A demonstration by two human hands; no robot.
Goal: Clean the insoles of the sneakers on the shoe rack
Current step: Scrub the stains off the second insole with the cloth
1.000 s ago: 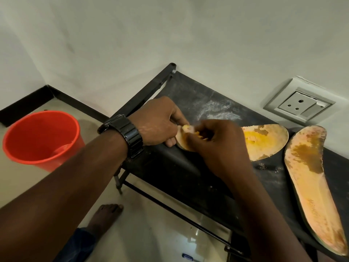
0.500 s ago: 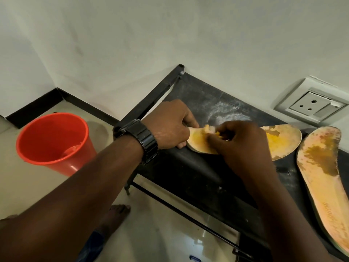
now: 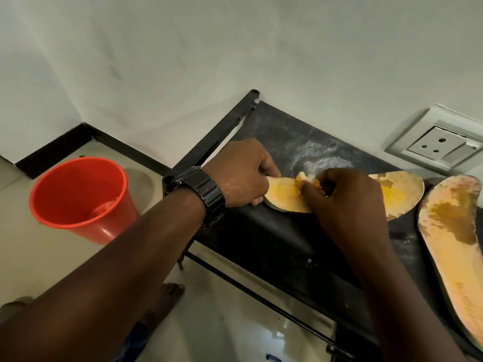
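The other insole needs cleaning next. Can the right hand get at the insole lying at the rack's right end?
Probably yes: the far-right insole lies uncovered on the rack close to the right hand, nothing upright between them, though that hand pinches a yellowish wad.

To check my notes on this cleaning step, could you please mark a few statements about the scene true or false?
1. The left hand grips one end of the worked insole on the shoe rack. True.
2. The right hand is empty. False: its fingers pinch a small yellowish wad against that insole.
3. The red bucket stands on the rack. False: it stands on the floor beside it.
4. A second insole lies untouched on the rack. True.
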